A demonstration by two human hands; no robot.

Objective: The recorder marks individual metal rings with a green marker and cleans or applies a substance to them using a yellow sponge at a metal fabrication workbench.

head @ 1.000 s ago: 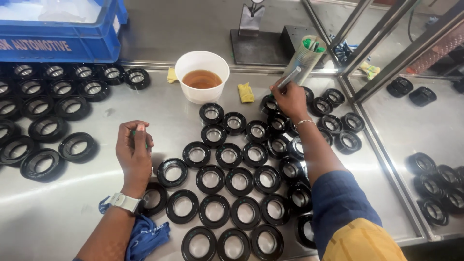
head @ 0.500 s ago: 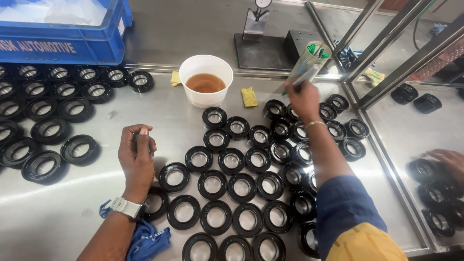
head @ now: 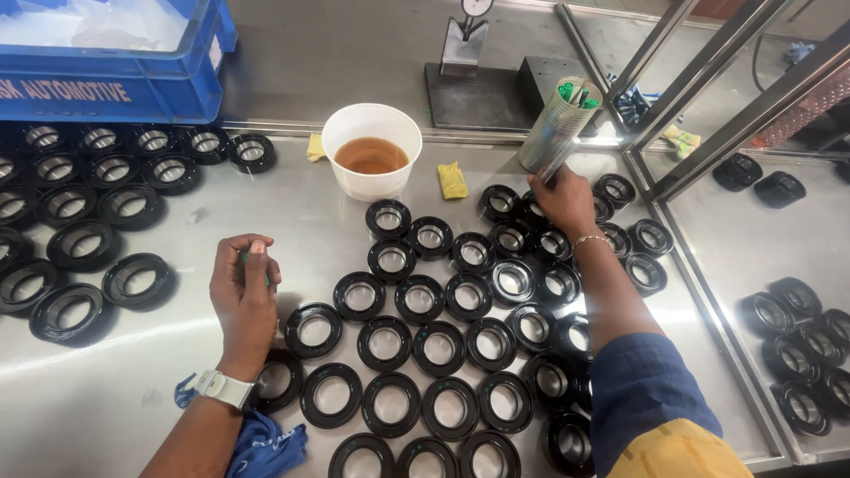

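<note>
Metal tin [head: 556, 124] holding green-capped markers, standing tilted near the far edge of the steel tabletop [head: 292, 221], directly beyond the right hand [head: 564, 200]. The tin's long axis leans away and to the right; the right hand's fingers reach up at its base, where a slim silvery piece shows, though whether they grasp it cannot be told. The right hand is much the nearer; the left hand [head: 243, 292] lies well apart, toward the near left, fingers clenched around a small green object [head: 266, 276], mostly hidden. Black ring seals [head: 420, 299] lie in rows between and beneath both arms. A white bowl of brown liquid [head: 372, 152] stands left of the tin. A blue cloth [head: 261, 443] is cut off at the near edge.
</note>
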